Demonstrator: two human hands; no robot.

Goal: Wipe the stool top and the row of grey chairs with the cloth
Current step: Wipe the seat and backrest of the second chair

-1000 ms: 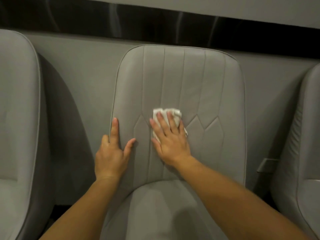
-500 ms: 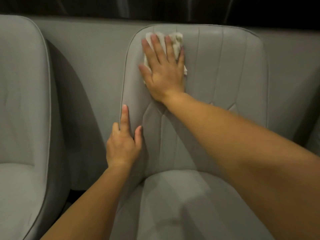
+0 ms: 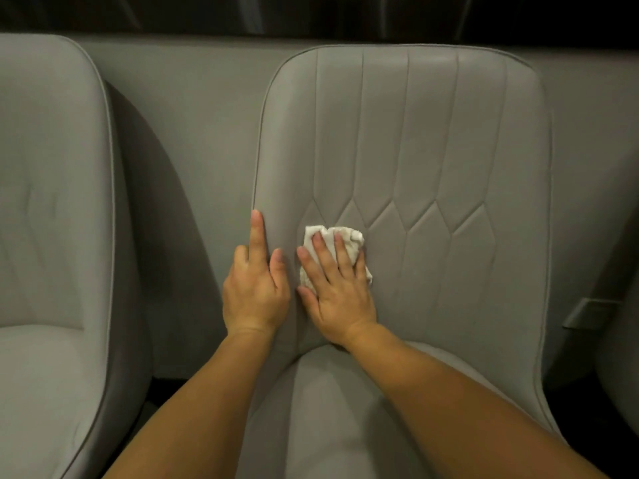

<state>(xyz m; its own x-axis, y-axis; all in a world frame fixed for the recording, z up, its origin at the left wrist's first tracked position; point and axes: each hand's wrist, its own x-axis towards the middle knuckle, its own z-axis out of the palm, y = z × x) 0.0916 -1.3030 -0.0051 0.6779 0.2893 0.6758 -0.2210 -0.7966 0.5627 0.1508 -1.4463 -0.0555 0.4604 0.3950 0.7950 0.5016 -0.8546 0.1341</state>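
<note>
A grey padded chair [image 3: 432, 140] with stitched vertical seams fills the middle of the view. My right hand [image 3: 337, 288] lies flat with straight fingers on a crumpled white cloth [image 3: 349, 236], pressing it against the lower left of the backrest. My left hand [image 3: 256, 285] rests on the backrest's left edge right beside it, forefinger pointing up along the piping and thumb on the front face. The stool is not in view.
A second grey chair [image 3: 52, 202] stands to the left, separated by a shadowed gap. The edge of a third chair [image 3: 622, 340] shows at the far right. A grey wall panel [image 3: 207, 115] runs behind the row, with a dark strip above it.
My right hand slid the cloth up to the top left of the backrest, then back down to its lower left. My left hand stayed on the chair's left edge.
</note>
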